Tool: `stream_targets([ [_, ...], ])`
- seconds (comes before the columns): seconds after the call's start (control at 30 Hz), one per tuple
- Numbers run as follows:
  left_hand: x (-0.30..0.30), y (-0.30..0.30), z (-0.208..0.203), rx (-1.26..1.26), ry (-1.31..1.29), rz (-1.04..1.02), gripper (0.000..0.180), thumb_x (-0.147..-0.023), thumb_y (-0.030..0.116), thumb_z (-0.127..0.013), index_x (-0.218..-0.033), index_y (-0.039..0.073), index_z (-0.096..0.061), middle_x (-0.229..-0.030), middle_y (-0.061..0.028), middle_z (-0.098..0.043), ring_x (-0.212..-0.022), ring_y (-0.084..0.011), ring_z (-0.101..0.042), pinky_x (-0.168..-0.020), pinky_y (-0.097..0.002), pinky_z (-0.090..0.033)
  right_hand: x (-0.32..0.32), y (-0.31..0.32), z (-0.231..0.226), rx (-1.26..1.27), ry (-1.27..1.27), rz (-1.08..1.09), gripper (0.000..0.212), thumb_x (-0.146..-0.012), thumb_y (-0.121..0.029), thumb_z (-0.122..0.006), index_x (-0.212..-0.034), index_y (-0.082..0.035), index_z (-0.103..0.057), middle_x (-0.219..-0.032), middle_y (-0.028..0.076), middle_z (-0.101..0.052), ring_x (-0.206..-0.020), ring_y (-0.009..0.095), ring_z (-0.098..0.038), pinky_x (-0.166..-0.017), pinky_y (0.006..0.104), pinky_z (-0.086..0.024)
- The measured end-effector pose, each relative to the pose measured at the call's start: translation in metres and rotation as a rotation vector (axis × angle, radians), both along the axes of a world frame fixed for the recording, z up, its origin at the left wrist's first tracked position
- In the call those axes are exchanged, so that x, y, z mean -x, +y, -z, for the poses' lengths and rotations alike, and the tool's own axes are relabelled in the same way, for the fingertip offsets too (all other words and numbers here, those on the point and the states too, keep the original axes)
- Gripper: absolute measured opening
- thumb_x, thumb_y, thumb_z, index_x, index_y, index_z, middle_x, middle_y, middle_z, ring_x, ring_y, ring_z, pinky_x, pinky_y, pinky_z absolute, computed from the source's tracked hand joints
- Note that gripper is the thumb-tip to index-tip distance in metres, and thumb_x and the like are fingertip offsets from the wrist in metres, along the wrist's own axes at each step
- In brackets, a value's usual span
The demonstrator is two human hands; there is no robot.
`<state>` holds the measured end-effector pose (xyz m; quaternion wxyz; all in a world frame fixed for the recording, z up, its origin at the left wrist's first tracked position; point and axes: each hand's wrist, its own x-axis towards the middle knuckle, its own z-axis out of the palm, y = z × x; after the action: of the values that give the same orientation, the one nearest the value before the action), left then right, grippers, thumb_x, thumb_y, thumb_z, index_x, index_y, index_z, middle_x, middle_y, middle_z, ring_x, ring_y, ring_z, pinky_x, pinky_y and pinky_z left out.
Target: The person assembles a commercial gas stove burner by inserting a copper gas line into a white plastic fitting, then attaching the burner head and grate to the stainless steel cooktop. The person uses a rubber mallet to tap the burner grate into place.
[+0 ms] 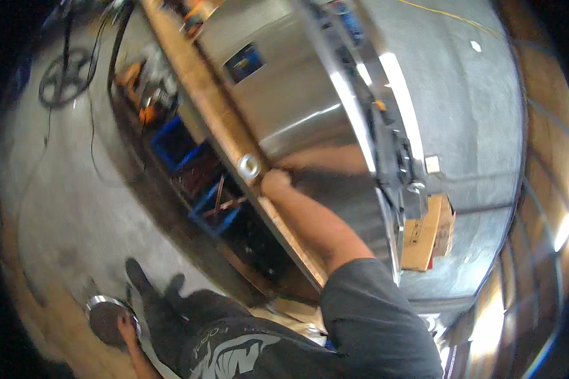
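Note:
At the lower left, my left hand grips the edge of a round dark disc with a shiny metal rim, held low beside my leg. My right arm reaches across to a wooden workbench, where my right hand rests near its back edge. The fingers of that hand are blurred and turned away, so their hold is not visible. Just beside it on the wood sits a small silver ring-shaped thing, perhaps a roll of tape. A brushed metal panel behind the bench mirrors my right arm.
Beneath the bench are blue-framed bins and a shelf with orange and grey items. A spoked wheel and dark cables stand on the concrete floor. Cardboard boxes lie beyond the metal panel, and a yellow cord runs farther back.

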<state>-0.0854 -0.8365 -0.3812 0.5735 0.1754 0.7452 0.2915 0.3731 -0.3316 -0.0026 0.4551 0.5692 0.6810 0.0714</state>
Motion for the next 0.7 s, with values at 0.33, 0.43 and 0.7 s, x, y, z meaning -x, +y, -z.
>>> stream_targets([
  [0.33, 0.095, 0.136, -0.083, -0.043, -0.196, -0.244, 0.012, -0.096, 0.013, -0.06, -0.102, 0.002, -0.058, -0.07, -0.0069, -0.058, -0.052, -0.0161, -0.052, -0.042, -0.0325, -0.042, 0.026, -0.124, -0.129, -0.2, 0.805, 0.171, 0.022, -0.095, -0.018, -0.049, -0.109, -0.006, -0.06, -0.1, 0.019, -0.068, -0.093, 0.038, -0.068, -0.078, 0.0534, -0.054],
  [0.43, 0.051, 0.273, -0.223, -0.383, -0.047, -0.087, 0.025, -0.094, 0.01, -0.064, -0.111, -0.007, -0.059, -0.091, -0.0114, -0.063, -0.085, -0.0187, -0.062, -0.069, -0.0308, -0.053, -0.013, -0.163, -0.09, -0.368, 0.935, 0.19, 0.019, -0.096, -0.018, -0.048, -0.107, -0.006, -0.057, -0.109, 0.021, -0.064, -0.103, 0.04, -0.063, -0.086, 0.0532, -0.051],
  [0.7, -0.202, 0.425, -0.42, -0.829, -0.007, 0.91, 0.033, -0.097, 0.024, -0.067, -0.119, 0.0, -0.065, -0.109, -0.0109, -0.071, -0.096, -0.018, -0.065, -0.087, -0.033, -0.05, -0.059, -0.19, -0.003, -0.295, 1.002, 0.616, 0.03, -0.101, -0.025, -0.045, -0.124, -0.011, -0.058, -0.136, 0.021, -0.056, -0.111, 0.042, -0.063, -0.091, 0.0523, -0.054],
])
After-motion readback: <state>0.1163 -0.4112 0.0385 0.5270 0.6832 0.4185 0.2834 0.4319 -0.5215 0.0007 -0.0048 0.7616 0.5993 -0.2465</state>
